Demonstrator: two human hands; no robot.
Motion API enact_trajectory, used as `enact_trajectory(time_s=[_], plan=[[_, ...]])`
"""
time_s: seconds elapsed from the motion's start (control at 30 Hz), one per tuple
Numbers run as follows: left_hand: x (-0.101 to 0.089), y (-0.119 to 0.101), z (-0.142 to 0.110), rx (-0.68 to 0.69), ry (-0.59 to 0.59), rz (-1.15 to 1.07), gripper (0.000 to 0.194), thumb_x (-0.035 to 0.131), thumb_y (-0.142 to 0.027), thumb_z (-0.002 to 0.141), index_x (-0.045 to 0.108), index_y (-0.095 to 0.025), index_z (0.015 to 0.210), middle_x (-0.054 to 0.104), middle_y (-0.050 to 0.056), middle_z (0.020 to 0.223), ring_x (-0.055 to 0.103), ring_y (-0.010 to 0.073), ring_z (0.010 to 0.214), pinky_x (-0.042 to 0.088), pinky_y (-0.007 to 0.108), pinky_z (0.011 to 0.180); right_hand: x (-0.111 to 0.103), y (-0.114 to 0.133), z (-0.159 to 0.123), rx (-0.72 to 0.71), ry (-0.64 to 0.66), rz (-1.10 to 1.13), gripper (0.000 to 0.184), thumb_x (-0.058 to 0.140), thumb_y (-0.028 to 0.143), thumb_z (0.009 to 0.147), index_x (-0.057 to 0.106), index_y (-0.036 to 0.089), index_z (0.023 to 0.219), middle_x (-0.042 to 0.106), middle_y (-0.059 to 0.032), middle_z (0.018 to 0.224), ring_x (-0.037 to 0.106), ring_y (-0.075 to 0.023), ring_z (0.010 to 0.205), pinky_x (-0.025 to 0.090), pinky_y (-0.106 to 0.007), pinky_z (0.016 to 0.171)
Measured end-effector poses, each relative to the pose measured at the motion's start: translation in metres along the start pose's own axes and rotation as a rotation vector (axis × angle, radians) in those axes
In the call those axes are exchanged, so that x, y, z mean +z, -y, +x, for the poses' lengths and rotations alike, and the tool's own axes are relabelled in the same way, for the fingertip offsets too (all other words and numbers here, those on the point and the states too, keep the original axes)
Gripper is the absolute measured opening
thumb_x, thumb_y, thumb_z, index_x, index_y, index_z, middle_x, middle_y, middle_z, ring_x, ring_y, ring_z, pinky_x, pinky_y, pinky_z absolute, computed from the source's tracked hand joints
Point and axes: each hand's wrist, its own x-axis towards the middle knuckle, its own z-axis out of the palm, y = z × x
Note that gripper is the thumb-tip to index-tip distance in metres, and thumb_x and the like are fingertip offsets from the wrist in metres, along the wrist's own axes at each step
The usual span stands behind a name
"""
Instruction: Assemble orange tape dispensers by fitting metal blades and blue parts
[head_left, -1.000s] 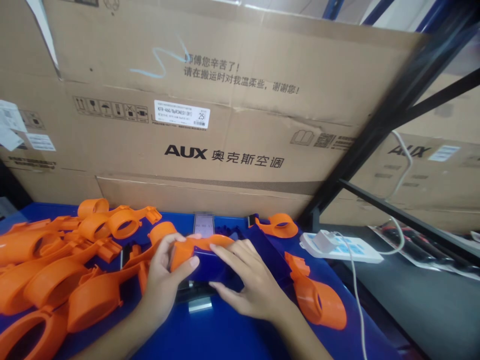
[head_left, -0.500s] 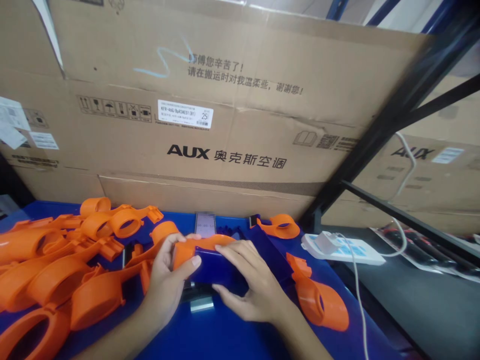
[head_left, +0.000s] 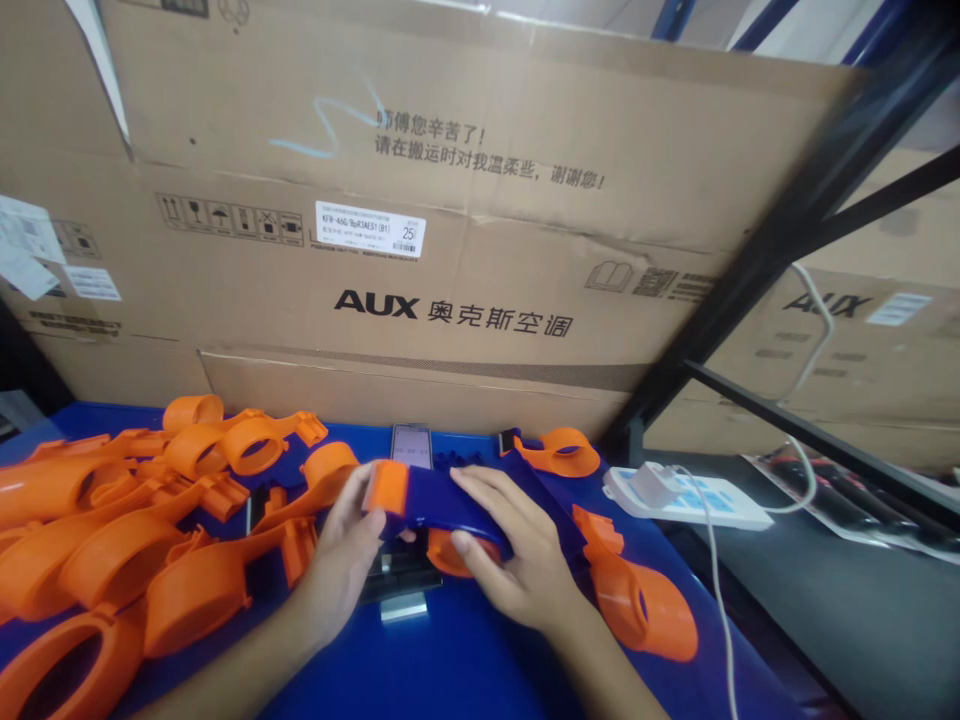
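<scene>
An orange-and-blue tape dispenser [head_left: 457, 500] is held between my two hands above the table. My left hand [head_left: 349, 545] grips its orange end block, with the thumb in front and the fingers behind. Around the other end, my right hand [head_left: 517, 545] has its fingers over the blue top and its thumb by the orange ring below. Part of the ring is hidden by that hand. Beneath the dispenser lies a dark flat object with a shiny metal piece [head_left: 403, 606], partly covered.
Several orange tape dispenser bodies [head_left: 112, 560] are heaped at left. More orange ones [head_left: 645, 610] lie at right, near a blue tray-like part [head_left: 551, 510]. A phone [head_left: 412, 446] stands behind my hands. A white power strip [head_left: 690, 497], its cable and a large carton [head_left: 465, 250] border the blue table.
The dispenser has been turned over in my hands: its blue side now faces up, and the orange ring shows underneath. My left hand has shifted slightly to the right.
</scene>
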Motion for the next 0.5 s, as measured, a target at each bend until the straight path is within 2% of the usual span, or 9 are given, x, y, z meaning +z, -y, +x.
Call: enact_trajectory(time_s=[0.07,0.13,0.23,0.3,0.37,0.43,0.5], plan=[[-0.001,0.001,0.000,0.008,0.060,0.053,0.044,0.074,-0.036,0.088,0.062,-0.025,0.129,0.070,0.004,0.092,0.066,0.0189,0.079,0.055,0.030,0.074,0.001,-0.001,0.002,0.049,-0.039,0.053,0.035,0.062,0.025,0.096,0.064,0.025,0.132,0.067,-0.0118,0.130,0.064,-0.0296,0.121,0.053,-0.045,0.103],[-0.002,0.002,0.000,-0.018,0.078,0.088,0.042,0.074,-0.039,0.088,0.064,-0.023,0.126,0.068,0.003,0.088,0.063,0.0157,0.068,0.054,0.029,0.069,0.001,-0.001,0.003,0.113,-0.041,0.112,0.027,0.061,0.026,0.098,0.067,0.024,0.124,0.069,-0.0111,0.126,0.067,-0.0283,0.116,0.056,-0.042,0.097],[-0.001,0.004,0.002,-0.086,-0.003,0.096,0.040,0.072,-0.046,0.089,0.064,-0.021,0.119,0.069,0.004,0.089,0.061,0.0137,0.060,0.054,0.029,0.062,0.001,-0.002,0.004,0.208,0.034,0.195,0.025,0.058,0.031,0.100,0.065,0.024,0.123,0.070,-0.0099,0.122,0.071,-0.0257,0.104,0.059,-0.038,0.088],[-0.001,0.004,0.005,-0.134,-0.095,0.071,0.039,0.070,-0.053,0.089,0.065,-0.019,0.108,0.068,0.002,0.078,0.060,0.0141,0.056,0.055,0.029,0.059,0.000,-0.003,0.003,0.222,0.096,0.241,0.037,0.058,0.037,0.100,0.058,0.025,0.135,0.067,-0.0101,0.129,0.069,-0.0271,0.111,0.057,-0.042,0.096],[-0.001,0.002,0.008,-0.171,-0.164,-0.002,0.042,0.067,-0.059,0.090,0.065,-0.018,0.100,0.067,0.002,0.074,0.062,0.0149,0.057,0.058,0.030,0.060,-0.001,-0.002,0.001,0.199,0.145,0.270,0.061,0.065,0.044,0.095,0.044,0.026,0.150,0.058,-0.0113,0.144,0.061,-0.0313,0.128,0.050,-0.048,0.108],[-0.001,-0.001,0.010,-0.184,-0.189,-0.082,0.045,0.064,-0.060,0.091,0.066,-0.017,0.104,0.070,0.004,0.081,0.064,0.0149,0.060,0.060,0.031,0.063,0.001,-0.001,-0.001,0.186,0.157,0.270,0.083,0.073,0.047,0.088,0.032,0.027,0.157,0.047,-0.0125,0.155,0.051,-0.0343,0.139,0.044,-0.051,0.115],[0.001,-0.004,0.011,-0.181,-0.192,-0.130,0.044,0.063,-0.057,0.093,0.066,-0.017,0.110,0.072,0.006,0.088,0.064,0.0140,0.062,0.061,0.030,0.065,0.005,0.001,-0.001,0.200,0.131,0.250,0.089,0.076,0.046,0.085,0.029,0.027,0.158,0.044,-0.0132,0.158,0.048,-0.0351,0.142,0.043,-0.052,0.116]])
